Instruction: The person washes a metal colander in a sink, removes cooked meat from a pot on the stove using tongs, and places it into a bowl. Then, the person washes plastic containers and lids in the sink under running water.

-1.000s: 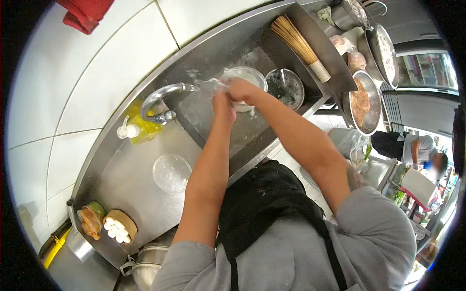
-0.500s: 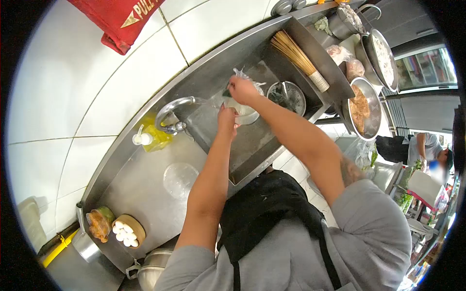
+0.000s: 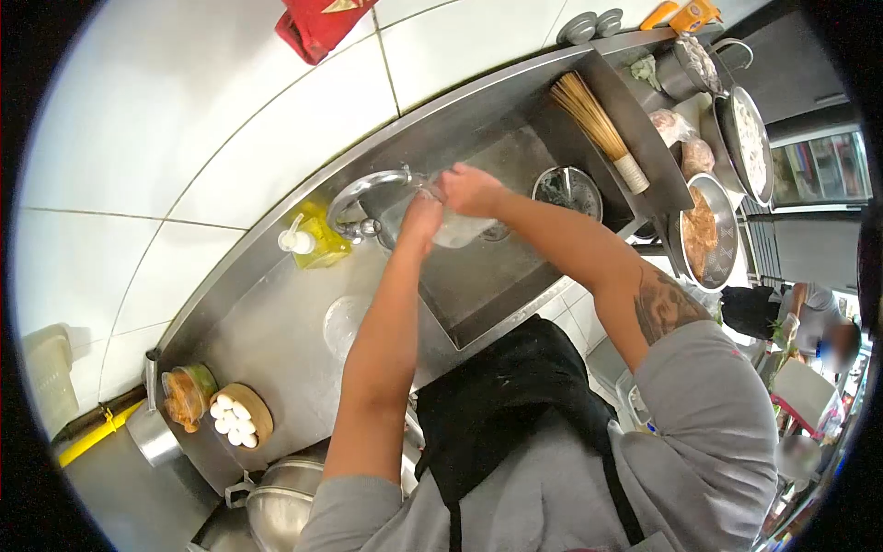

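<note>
Stainless steel is forming the sink (image 3: 487,290), where the person's two hands are meeting beneath the spout of a curved tap (image 3: 354,193). Just below them a translucent container (image 3: 460,232) is showing inside the sink, toward its far left part and partly covered by the hands. The left hand (image 3: 423,221) is bending at the container's left side, apparently touching it; the right hand (image 3: 471,191) is curling its fingers above the far edge. Neither grip is revealing what lies within it, so one cannot tell whether either is clenched or grasping the plastic.

Wetness is presenting the main risk: with smooth plastic and slick fingers, the container could be slipping or tilting, spilling whatever it may be holding. Because both hands are crowding so near the spout, a knuckle could be striking the metal or throwing splashes toward the yellow soap bottle (image 3: 324,244) on the left. Farther right, a metal bowl (image 3: 596,199) is standing close to the right forearm, and a wide sweep could be tipping it. On the surface (image 3: 276,317) at left, a clear round lid (image 3: 340,322) is lying partly behind the left forearm, where a dropping elbow could be nudging it.
</note>
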A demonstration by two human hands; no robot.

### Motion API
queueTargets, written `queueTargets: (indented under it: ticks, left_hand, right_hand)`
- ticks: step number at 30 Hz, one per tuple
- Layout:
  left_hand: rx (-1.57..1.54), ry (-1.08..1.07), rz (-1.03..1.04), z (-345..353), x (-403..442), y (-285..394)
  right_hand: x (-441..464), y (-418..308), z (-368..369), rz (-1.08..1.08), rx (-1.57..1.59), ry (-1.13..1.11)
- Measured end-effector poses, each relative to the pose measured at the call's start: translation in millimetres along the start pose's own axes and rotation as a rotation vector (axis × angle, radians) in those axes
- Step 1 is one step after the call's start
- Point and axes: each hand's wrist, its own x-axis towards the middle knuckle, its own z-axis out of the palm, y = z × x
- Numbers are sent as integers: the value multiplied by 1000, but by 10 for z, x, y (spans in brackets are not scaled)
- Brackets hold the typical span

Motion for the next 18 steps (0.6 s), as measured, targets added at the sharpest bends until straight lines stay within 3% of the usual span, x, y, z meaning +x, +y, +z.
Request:
queueTargets:
  ticks: [2, 5, 6, 9, 12, 14, 16, 18]
  left_hand:
    - [292, 123, 134, 2, 455, -375]
    - [523, 270, 225, 1, 630, -391]
    - [555, 305, 228, -8, 659, -356]
    - [558, 326, 431, -203, 984, -651]
    - [373, 100, -212, -186, 480, -137]
    - [465, -65, -50, -150, 741, -432]
    - [522, -88, 35, -30, 952, -752]
    - [563, 22, 47, 206, 1054, -928]
  right_hand:
    - [34, 83, 170, 239, -10, -93]
    - [83, -13, -19, 810, 488, -471]
    - [85, -3, 190, 755, 637, -491]
    - [-76, -102, 236, 599, 631, -398]
    - [-144, 239, 136, 349, 86, -159]
    - [-24, 431, 71, 137, 119, 12]
    - [183, 461, 243, -44, 219, 251]
    - [384, 320, 351, 97, 548, 248]
